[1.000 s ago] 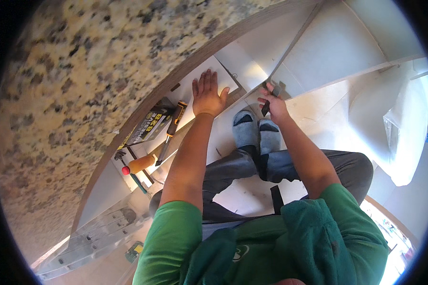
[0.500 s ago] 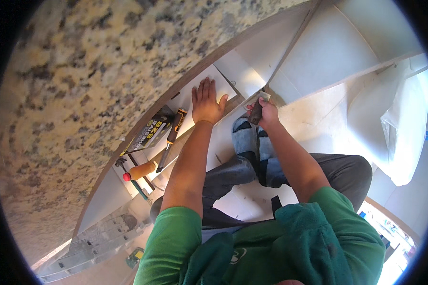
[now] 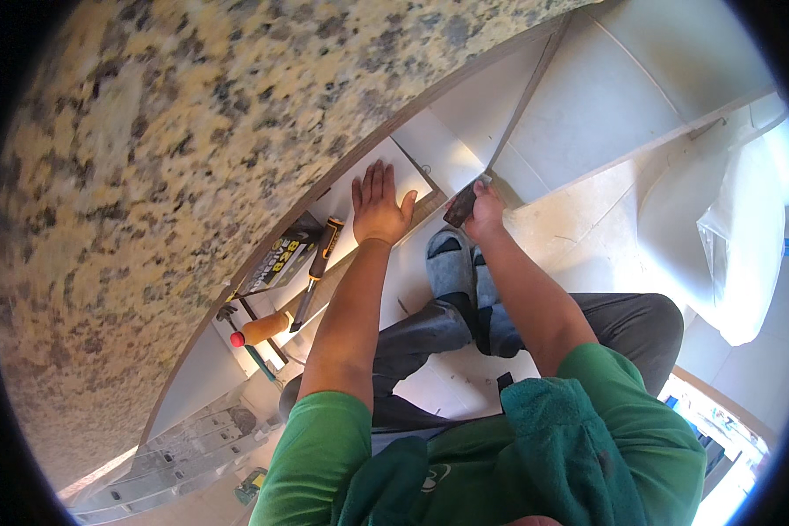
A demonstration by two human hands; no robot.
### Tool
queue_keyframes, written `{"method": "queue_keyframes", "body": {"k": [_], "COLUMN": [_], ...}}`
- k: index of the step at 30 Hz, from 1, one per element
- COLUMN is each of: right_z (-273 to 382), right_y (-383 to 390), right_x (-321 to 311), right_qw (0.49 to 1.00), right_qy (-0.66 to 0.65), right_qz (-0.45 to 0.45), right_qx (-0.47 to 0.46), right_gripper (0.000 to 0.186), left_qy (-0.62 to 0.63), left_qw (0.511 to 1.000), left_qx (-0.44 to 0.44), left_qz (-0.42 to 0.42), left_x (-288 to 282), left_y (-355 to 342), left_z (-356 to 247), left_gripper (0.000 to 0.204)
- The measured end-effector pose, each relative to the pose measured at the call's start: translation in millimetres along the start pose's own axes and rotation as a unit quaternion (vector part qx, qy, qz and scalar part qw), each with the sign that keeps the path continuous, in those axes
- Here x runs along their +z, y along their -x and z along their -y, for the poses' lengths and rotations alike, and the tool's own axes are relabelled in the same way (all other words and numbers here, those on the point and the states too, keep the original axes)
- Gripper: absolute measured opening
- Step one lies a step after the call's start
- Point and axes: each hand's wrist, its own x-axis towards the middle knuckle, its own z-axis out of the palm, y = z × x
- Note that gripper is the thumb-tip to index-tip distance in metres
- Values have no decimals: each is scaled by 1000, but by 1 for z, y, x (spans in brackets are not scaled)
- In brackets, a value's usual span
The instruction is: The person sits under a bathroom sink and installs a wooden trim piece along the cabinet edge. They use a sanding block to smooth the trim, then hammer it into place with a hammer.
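Note:
My left hand (image 3: 379, 210) lies flat on a white board (image 3: 408, 153) inside a low cabinet, its fingers stretched apart. Just right of it, my right hand (image 3: 484, 209) grips a dark rectangular block (image 3: 459, 207) with a pale tip, at the front edge of the board by the inner corner. Below and left of my left hand lie an orange-and-black handled tool (image 3: 319, 261) and a black box (image 3: 285, 250) with yellow markings. A yellow-orange bottle with a red cap (image 3: 263, 330) lies nearby, over a green-handled tool (image 3: 259, 361).
A speckled granite countertop (image 3: 131, 158) overhangs the cabinet on the left. A pale tiled panel (image 3: 605, 96) runs to the upper right, a white plastic-wrapped object (image 3: 745, 254) stands at the right, and a translucent strip (image 3: 175, 456) lies lower left. My slippered feet (image 3: 451, 263) are below my hands.
My right hand has moved slightly left, turning the dark block and drawing it nearer my left hand. Both hands now appear lower in the view; the left remains flat on the board.

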Motion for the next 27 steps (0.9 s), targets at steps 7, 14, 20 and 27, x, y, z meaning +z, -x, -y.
{"method": "queue_keyframes", "body": {"k": [7, 14, 20, 27], "right_z": [-1, -19, -15, -3], "right_y": [5, -7, 0, 12], "right_x": [8, 11, 16, 35], "right_qw": [999, 994, 992, 989], "right_qy": [-29, -39, -10, -35], "right_qz": [-26, -90, -125, -135], "right_qx": [8, -57, -28, -46], "right_gripper": [27, 32, 38, 42], "left_qy": [4, -7, -7, -13], "left_qw": [1000, 1000, 1000, 1000], "left_qx": [-7, -4, -1, -3], "left_qz": [10, 1, -8, -2], "left_x": [0, -3, 1, 0], "left_y": [0, 0, 1, 1], "left_z": [0, -2, 2, 0], "left_gripper": [77, 76, 76, 75]}}
